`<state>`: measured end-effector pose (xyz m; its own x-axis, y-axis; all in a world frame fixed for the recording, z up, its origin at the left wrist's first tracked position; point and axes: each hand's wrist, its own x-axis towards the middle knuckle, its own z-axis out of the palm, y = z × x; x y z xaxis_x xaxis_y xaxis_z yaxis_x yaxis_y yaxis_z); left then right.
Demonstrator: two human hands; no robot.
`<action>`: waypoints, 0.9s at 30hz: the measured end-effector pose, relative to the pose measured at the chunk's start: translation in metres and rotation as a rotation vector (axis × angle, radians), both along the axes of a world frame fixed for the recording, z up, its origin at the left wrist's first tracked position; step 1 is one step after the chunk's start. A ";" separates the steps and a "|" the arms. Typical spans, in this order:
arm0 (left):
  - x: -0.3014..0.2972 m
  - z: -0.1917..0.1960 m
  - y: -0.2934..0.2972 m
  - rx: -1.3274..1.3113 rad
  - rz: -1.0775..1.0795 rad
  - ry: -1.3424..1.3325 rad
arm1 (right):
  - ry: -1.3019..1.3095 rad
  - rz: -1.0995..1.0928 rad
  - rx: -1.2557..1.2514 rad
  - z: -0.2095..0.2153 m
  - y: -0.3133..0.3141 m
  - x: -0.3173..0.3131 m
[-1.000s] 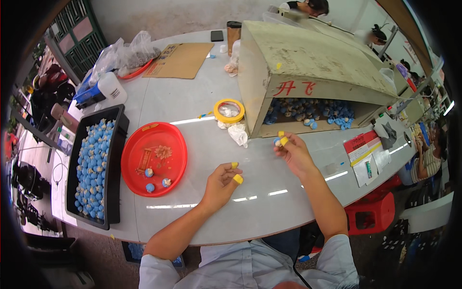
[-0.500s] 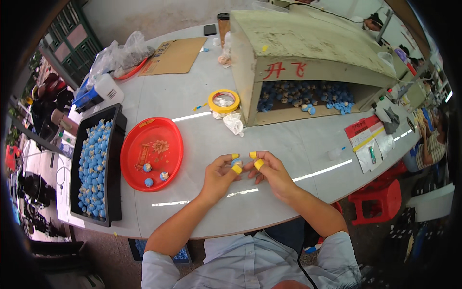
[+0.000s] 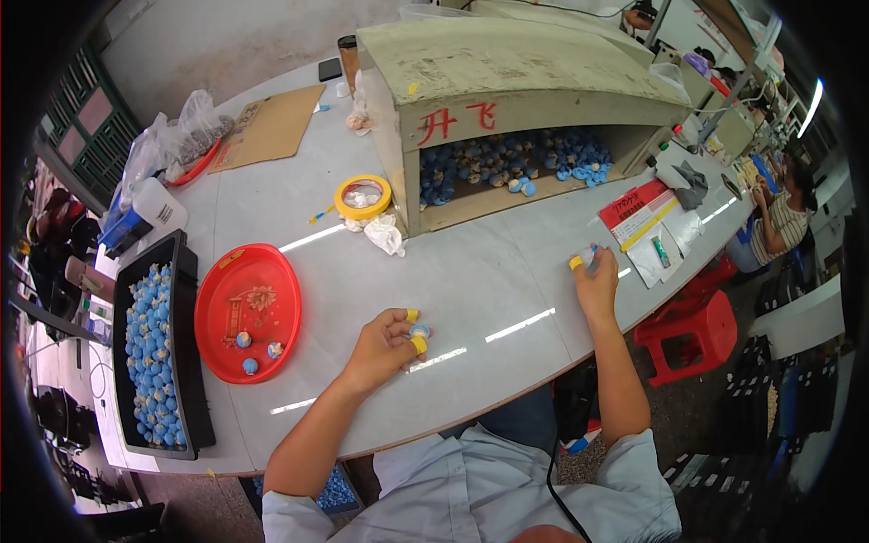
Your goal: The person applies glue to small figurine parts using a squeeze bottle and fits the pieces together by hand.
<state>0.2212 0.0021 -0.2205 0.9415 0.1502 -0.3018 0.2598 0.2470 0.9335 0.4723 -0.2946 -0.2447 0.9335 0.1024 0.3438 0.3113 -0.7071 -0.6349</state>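
My left hand [image 3: 380, 349], with yellow tape on thumb and fingertip, pinches a small blue-and-cream ball [image 3: 419, 331] above the grey table. Off to the right, my right hand [image 3: 597, 285] reaches to a small clear item with a blue tip [image 3: 594, 247]. Its thumb and fingers close around that spot, and they partly hide what is between them. Three similar balls lie in the red round tray [image 3: 210, 312] left of my left hand. A long black bin [image 3: 192, 362] full of blue balls stands beyond the tray.
A greenish box shelf [image 3: 543, 95] holds many blue balls at the back. Before it lie a yellow tape roll [image 3: 340, 197] and crumpled white tissue [image 3: 386, 237]. Red and white packets [image 3: 638, 206] lie at right, near a red stool [image 3: 692, 330]. A person [image 3: 786, 213] sits far right.
My hands have parted. The right one has moved right to the small clear item; the left still holds its ball. The whole view has shifted and tilted.
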 end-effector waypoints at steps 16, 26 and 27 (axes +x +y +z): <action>0.001 -0.001 0.002 -0.111 -0.097 0.049 | 0.255 0.790 0.511 0.014 0.091 -0.154; -0.001 0.007 0.001 -0.068 -0.156 0.066 | -0.177 0.946 0.402 0.014 0.083 -0.150; -0.001 0.007 0.000 -0.070 -0.159 0.070 | -0.181 0.954 0.387 0.015 0.084 -0.151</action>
<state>0.2202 0.0023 -0.2135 0.9278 -0.0221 -0.3723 0.3648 0.2615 0.8936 0.3217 -0.2108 -0.2297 0.4546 0.6224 0.6372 0.7466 0.1238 -0.6536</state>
